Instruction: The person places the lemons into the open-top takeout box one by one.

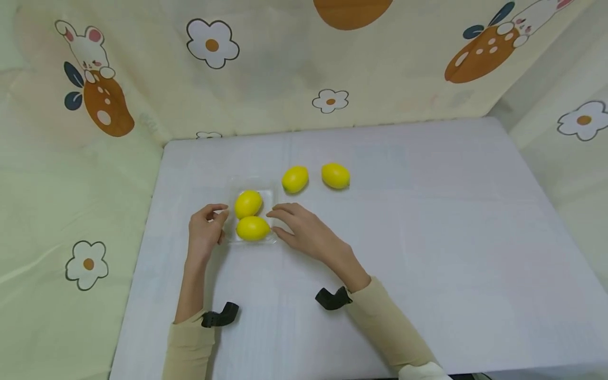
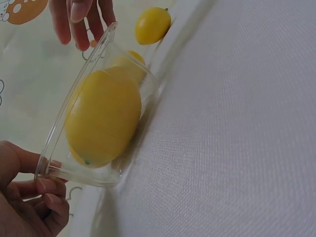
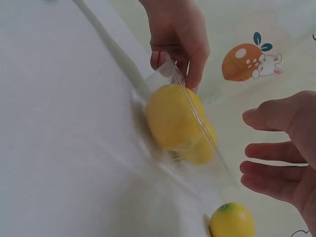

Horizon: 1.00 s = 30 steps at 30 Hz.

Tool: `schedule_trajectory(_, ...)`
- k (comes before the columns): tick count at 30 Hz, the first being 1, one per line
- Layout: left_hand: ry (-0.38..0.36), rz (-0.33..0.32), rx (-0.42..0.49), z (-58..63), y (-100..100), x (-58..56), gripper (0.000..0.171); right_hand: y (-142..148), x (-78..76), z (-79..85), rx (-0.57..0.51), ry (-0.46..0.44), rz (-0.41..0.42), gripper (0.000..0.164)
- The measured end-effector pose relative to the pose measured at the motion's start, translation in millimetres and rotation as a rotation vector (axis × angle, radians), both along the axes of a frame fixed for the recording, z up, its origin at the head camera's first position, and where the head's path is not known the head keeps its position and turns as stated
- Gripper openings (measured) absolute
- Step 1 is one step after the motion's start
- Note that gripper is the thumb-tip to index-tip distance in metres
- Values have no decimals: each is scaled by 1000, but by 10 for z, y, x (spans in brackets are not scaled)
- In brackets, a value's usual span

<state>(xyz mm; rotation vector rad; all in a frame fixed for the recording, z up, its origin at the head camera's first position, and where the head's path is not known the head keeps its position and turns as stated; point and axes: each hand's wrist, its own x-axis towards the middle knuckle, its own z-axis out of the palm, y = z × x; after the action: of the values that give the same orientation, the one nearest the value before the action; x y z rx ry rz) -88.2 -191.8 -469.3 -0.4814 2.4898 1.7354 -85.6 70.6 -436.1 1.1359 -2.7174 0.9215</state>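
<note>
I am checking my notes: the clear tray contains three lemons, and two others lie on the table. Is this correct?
Not quite: the clear tray contains two lemons, not three, as the head view shows. Two others do lie on the table.

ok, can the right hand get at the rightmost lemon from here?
Likely yes: the right hand grips nothing, and in the head view only tabletop shows between it and the rightmost lemon.

One end of a clear container (image 3: 221,157) is gripped by the left hand (image 3: 180,37). Between the hands, a larger-looking lemon (image 3: 170,118) and a partly hidden lemon (image 3: 202,150) are held inside it. The right hand (image 3: 289,145) is held near the rim, thumb parted from fingers. Near its fingertips, outside the container, a loose lemon (image 3: 232,221) is seen.
</note>
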Motion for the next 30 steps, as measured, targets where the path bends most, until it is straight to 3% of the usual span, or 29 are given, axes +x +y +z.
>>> schedule_trajectory(6, 7, 1, 2, 0, -13, 3, 31, 86, 27, 4, -49, 47, -12, 31)
schedule_trajectory(14, 23, 0, 23, -4, -3, -21, 29, 226, -56, 50, -87, 114, -58, 33)
schedule_trajectory(24, 13, -6, 21, -7, -12, -10, 30, 463, -297, -11, -111, 194, -183, 43)
schedule_trajectory(30, 8, -6, 21, -10, -13, -13, 31, 634, -528, -133, -73, 208, -267, 51)
